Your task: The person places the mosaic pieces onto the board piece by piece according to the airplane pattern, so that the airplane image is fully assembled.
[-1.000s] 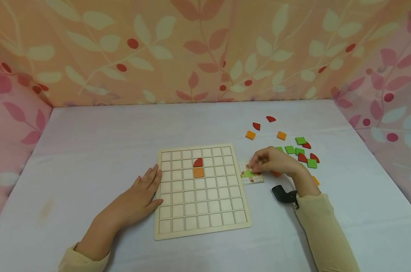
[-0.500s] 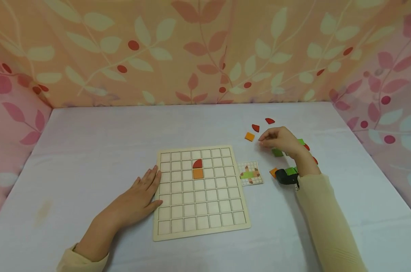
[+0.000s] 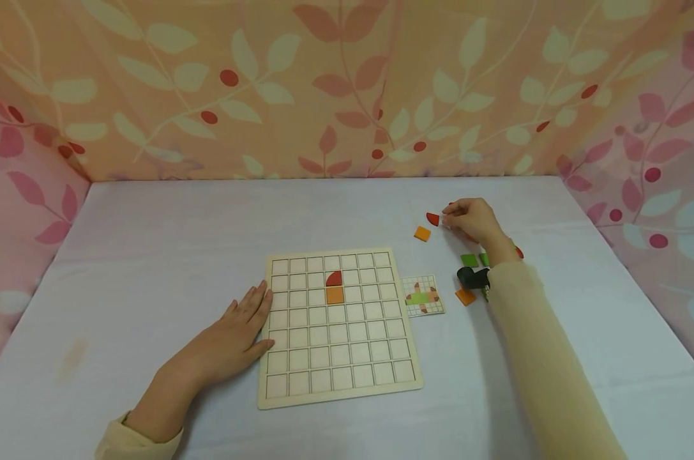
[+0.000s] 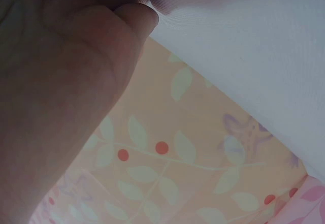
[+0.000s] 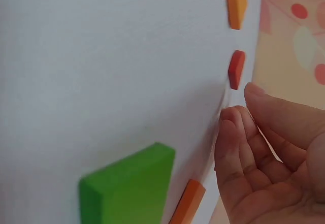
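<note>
My left hand [image 3: 220, 345] lies with straight fingers along the left edge of a wooden grid board [image 3: 341, 399]. On the board, a red quarter-circle tile [image 3: 334, 278] sits right above an orange square tile [image 3: 335, 295]. My right hand [image 3: 472, 220] is over the loose tiles at the back right, its fingertips close to a red quarter-circle tile [image 3: 433, 219]. Another red tile is mostly hidden behind those fingers. In the right wrist view, the thumb [image 5: 284, 109] and fingers are slightly apart with nothing between them. The left wrist view shows only part of that hand [image 4: 76, 56].
A small pattern card [image 3: 424, 306] lies against the board's right edge. Around the right hand are an orange square tile [image 3: 422, 234], another orange tile [image 3: 465, 296] and green squares [image 3: 469, 260], partly covered by the forearm. A black wrist camera [image 3: 472, 278] hangs under the right wrist.
My right hand has moved from the pattern card away to the back right, over the loose tiles, towards the red quarter-circles. The left hand has stayed at the board's edge.
</note>
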Motion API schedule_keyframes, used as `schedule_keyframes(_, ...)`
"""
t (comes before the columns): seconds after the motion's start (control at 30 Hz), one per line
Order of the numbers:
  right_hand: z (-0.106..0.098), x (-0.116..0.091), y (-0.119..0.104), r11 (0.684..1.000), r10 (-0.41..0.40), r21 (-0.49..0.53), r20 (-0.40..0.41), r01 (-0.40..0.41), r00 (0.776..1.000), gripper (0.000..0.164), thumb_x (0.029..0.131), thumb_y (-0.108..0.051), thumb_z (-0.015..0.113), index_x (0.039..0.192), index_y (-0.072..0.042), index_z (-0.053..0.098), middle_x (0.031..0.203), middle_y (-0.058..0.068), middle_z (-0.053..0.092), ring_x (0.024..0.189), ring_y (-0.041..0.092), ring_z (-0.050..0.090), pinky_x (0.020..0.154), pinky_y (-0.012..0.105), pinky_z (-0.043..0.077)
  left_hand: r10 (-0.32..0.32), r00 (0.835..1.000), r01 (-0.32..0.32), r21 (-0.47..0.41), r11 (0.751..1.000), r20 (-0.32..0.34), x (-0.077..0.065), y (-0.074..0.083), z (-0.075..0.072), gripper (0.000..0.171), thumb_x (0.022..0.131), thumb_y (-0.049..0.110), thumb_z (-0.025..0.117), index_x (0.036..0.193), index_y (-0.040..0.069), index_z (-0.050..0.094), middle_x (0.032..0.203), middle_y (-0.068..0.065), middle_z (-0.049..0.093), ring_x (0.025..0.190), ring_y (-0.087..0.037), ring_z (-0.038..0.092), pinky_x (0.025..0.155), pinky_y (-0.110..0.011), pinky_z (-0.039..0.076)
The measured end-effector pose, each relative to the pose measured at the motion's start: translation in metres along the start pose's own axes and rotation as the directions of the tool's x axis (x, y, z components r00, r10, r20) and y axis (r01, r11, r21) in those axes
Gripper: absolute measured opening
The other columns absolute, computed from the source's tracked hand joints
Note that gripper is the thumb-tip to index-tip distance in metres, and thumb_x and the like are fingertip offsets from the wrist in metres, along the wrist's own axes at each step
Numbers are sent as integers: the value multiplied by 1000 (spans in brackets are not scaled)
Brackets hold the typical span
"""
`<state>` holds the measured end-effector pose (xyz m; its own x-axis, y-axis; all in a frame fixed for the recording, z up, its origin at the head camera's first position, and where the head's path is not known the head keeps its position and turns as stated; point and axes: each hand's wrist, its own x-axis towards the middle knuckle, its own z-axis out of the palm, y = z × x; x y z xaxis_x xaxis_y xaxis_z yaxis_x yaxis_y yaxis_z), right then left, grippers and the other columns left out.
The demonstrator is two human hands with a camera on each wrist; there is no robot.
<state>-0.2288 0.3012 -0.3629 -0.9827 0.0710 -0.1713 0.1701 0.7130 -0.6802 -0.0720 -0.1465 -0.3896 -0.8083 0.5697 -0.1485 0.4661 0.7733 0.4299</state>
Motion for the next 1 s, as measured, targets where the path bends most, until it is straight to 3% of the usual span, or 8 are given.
schedule_keyframes(0.23, 8, 7, -6, 1000, -23, -12, -7, 23, 1000, 30, 83, -7, 71, 111, 4, 65, 96, 14, 66, 82, 19, 56, 70, 21, 46, 2, 1000, -2, -2, 1000, 3, -2, -1, 0, 73, 96, 29, 54, 147, -6, 16, 155, -21, 5, 142, -37, 6, 110, -58, 15)
schedule_keyframes(0.37, 10, 6, -12, 996, -40, -76, 12, 41, 999, 28, 84, -7, 70, 110, 4, 66, 101, 19, 65, 93, 27, 56, 85, 33, 47, 3, 1000, -2, -4, 1000, 5, -2, -1, -1, 73, 96, 30, 54, 148, -5, 15, 156, -20, 4, 142, -36, 6, 110, -57, 15)
schedule_keyframes(0.5, 10, 6, -16, 987, -16, -160, 32, 21, 999, 28, 87, -7, 66, 112, 7, 64, 113, 25, 60, 105, 35, 50, 98, 47, 39, 2, 1000, -2, -5, 1000, 9, -2, 0, -2, 73, 97, 30, 53, 148, -4, 15, 156, -19, 3, 142, -35, 6, 110, -57, 15)
schedule_keyframes(0.73, 8, 1, -13, 991, -1, -131, 4, 1, 1000, 23, 84, -6, 70, 103, 6, 63, 100, 21, 61, 94, 31, 49, 84, 40, 42, 9, 1000, -9, -15, 1000, 18, -1, 0, 0, 73, 97, 30, 53, 148, -5, 14, 156, -19, 2, 142, -35, 6, 110, -57, 15)
schedule_keyframes(0.9, 7, -1, -9, 999, 34, -7, -30, -34, 999, 24, 83, -10, 73, 100, 4, 64, 89, 10, 64, 85, 22, 50, 69, 28, 40, 0, 1000, 0, -19, 1000, 29, 0, 0, -1, 74, 96, 30, 54, 148, -5, 14, 156, -20, 2, 142, -36, 6, 110, -56, 15)
schedule_keyframes(1.0, 7, -6, -10, 994, 41, 104, -53, -36, 998, 30, 83, -9, 71, 109, 4, 62, 83, 1, 60, 75, 14, 51, 59, 23, 39, -7, 999, 7, -12, 1000, 33, -1, -1, -4, 74, 97, 29, 53, 148, -5, 14, 156, -20, 1, 142, -36, 6, 111, -56, 15)
